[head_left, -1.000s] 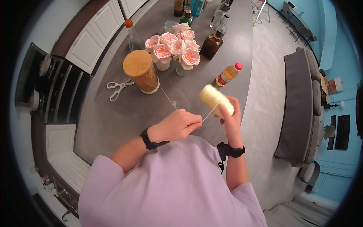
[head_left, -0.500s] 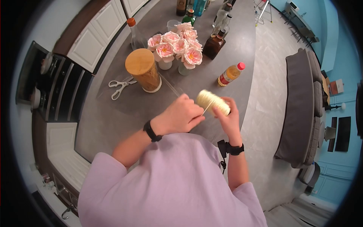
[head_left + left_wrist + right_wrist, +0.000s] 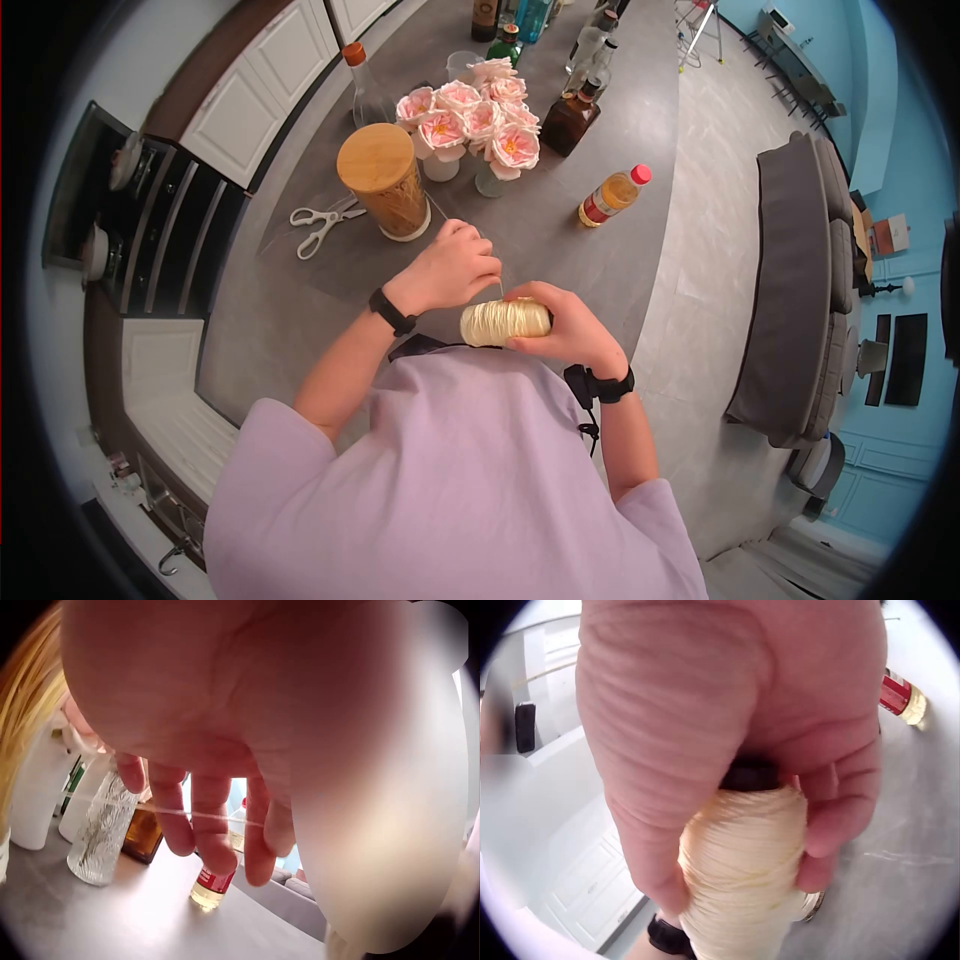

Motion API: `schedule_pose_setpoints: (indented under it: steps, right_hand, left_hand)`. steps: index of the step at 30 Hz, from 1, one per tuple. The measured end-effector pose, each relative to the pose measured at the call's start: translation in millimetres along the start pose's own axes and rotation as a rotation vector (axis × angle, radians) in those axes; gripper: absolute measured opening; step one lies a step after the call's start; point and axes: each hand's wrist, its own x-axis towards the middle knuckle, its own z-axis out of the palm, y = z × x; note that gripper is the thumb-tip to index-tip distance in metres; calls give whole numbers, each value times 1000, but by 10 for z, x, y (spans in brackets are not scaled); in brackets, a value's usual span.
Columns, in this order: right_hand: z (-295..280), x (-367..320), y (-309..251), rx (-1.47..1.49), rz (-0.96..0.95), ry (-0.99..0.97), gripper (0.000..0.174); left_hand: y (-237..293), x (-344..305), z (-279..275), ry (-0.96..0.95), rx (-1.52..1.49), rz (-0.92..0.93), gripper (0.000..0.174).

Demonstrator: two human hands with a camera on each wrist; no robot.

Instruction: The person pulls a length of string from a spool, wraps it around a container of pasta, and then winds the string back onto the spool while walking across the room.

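Note:
My right hand (image 3: 572, 328) grips a spool of cream cord (image 3: 503, 323), thumb on one side and fingers on the other, as the right wrist view shows. The spool lies sideways close in front of the shirt. Just to its upper left, my left hand (image 3: 445, 268) pinches the cord between thumb and forefinger. In the left wrist view the thin cord (image 3: 165, 811) stretches across the fingers. It leads toward a clear jar with a wooden lid (image 3: 375, 157), full of thin golden strands. White-handled scissors (image 3: 318, 230) lie left of the jar.
Pink roses (image 3: 482, 120) in small vases stand behind the jar. A red-capped bottle of amber liquid (image 3: 612, 197) is at the right, near the counter's edge. A dark brown bottle (image 3: 570, 122) and several other bottles stand farther back.
The spool has come down and left, from tilted to nearly level, with my right hand around it. My left hand has moved up and left, nearer the jar, still pinching the cord.

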Motion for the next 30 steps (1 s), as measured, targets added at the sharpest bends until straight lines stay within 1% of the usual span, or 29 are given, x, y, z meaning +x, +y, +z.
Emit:
schedule_pose_setpoints:
  steps: [1, 3, 6, 7, 9, 10, 12, 13, 14, 15, 16, 17, 18, 19, 20, 22, 23, 24, 25, 26, 27, 28, 29, 30]
  right_hand:
    - [4, 26, 1, -3, -2, 1, 60]
    - [32, 93, 31, -54, 173, 99, 61]
    - [102, 203, 105, -80, 213, 127, 62]
    - [165, 248, 118, -81, 210, 119, 62]
    - [303, 357, 135, -282, 92, 198, 62]
    - [328, 390, 172, -281, 90, 196, 62]
    - [351, 468, 229, -305, 137, 66, 64]
    - [351, 477, 250, -306, 130, 63, 64]
    - [334, 454, 265, -248, 129, 93, 64]
    - [312, 425, 282, -189, 128, 120, 65]
    - [283, 389, 299, -188, 124, 111, 65]
    - [241, 348, 308, -119, 97, 120, 64]
    - [196, 306, 316, -50, 70, 132, 63]
    - [158, 251, 324, 46, 91, 96, 61]
    - [112, 210, 286, 50, 89, 96, 61]
    - [43, 140, 199, 389, 277, 28, 61]
    - [34, 126, 216, 395, 279, 34, 61]
    - [24, 104, 230, 467, 284, -8, 62]
    - [23, 85, 238, 537, 287, -49, 63]
    - [61, 86, 278, 538, 287, -42, 63]
    - [122, 108, 339, 550, 180, -31, 63]
    - [156, 120, 385, 558, 71, -24, 64]
    - [146, 127, 366, 553, 69, -27, 64]
    - [134, 132, 338, 571, 96, -57, 64]
  left_hand:
    - [16, 2, -69, -12, 16, 0, 10]
    - [29, -21, -71, 10, 23, -16, 11]
    - [71, -73, -22, 56, 41, -60, 11]
    - [86, -82, 8, 81, 55, -74, 12]
    - [91, -101, 120, 86, 89, -90, 11]
    - [98, -120, 169, 90, 118, -100, 10]
    - [115, -157, 203, 82, 110, -140, 9]
    - [115, -179, 209, 74, 101, -178, 8]
    - [132, -195, 186, 78, 106, -183, 8]
    - [158, -220, 163, 86, 27, -226, 9]
    - [194, -250, 141, 93, -54, -271, 12]
    - [229, -268, 121, 94, -51, -280, 12]
    - [258, -274, 99, 190, -77, -255, 15]
    - [276, -283, 75, 284, -103, -225, 20]
    - [286, -309, 47, 280, -99, -226, 20]
    - [277, -411, -20, 567, -84, -376, 31]
    - [132, -586, 105, 724, -17, -441, 51]
    - [45, -637, 105, 717, -20, -436, 51]
    - [-73, -652, 103, 886, -40, -574, 65]
    - [-179, -635, 86, 1056, -61, -714, 79]
    - [-283, -600, 65, 1056, -64, -713, 79]
    - [-402, -553, 36, 992, -105, -683, 90]
    - [-508, -500, 19, 930, -144, -654, 101]
    - [-599, -440, 22, 935, -143, -656, 101]
